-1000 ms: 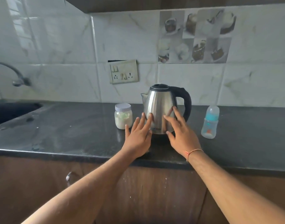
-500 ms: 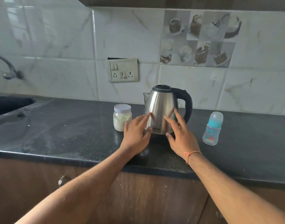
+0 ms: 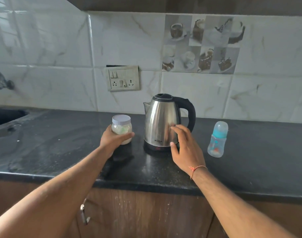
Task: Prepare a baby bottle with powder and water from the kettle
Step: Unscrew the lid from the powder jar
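Observation:
A small clear jar point(image 3: 121, 126) of white powder with a pale lid stands on the black counter point(image 3: 61, 143). My left hand point(image 3: 112, 141) grips the jar's lower half, thumb across its front. Right of the jar stands a steel kettle point(image 3: 161, 122) with a black lid and handle, on its base. My right hand point(image 3: 186, 148) hovers at the kettle's lower right side, fingers loosely bent, holding nothing. A baby bottle point(image 3: 217, 140) with a blue collar and clear cap stands further right, untouched.
A sink point(image 3: 4, 115) and a tap point(image 3: 1, 81) lie at the far left. A switch and socket plate point(image 3: 123, 78) sits on the tiled wall behind the jar. Wooden cabinet doors point(image 3: 146, 215) run below the counter edge.
My left hand left the kettle, moved left and took hold of the powder jar. My right hand drew back slightly from the kettle's side.

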The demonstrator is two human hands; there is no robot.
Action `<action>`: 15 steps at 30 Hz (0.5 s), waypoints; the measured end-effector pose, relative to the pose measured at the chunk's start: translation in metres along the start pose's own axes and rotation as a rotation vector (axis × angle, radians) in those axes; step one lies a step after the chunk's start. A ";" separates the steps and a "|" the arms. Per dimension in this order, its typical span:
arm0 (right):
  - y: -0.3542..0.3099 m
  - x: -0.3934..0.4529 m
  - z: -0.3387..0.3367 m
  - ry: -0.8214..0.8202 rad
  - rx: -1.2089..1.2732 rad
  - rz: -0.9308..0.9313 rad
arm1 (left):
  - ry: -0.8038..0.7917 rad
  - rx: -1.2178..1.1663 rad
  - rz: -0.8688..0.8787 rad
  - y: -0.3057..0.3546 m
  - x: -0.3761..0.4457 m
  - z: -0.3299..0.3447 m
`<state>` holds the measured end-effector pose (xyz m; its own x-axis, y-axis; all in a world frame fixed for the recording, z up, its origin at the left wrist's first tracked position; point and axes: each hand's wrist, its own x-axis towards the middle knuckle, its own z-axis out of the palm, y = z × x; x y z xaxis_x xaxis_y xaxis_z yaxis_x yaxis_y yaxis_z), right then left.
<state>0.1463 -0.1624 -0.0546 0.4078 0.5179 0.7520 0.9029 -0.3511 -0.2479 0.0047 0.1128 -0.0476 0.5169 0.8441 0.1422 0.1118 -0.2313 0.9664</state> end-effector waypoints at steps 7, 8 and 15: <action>-0.001 0.000 0.000 -0.005 0.008 0.018 | -0.110 0.090 0.059 0.002 -0.021 -0.003; -0.001 0.000 0.000 -0.004 0.009 0.025 | -0.138 0.113 0.074 0.003 -0.026 -0.003; -0.002 -0.002 -0.003 0.009 0.020 0.048 | -0.395 0.187 0.234 0.023 -0.082 0.012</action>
<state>0.1432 -0.1647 -0.0538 0.4498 0.4939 0.7442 0.8848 -0.3601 -0.2958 -0.0250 0.0323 -0.0395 0.8246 0.5196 0.2239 0.0859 -0.5062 0.8581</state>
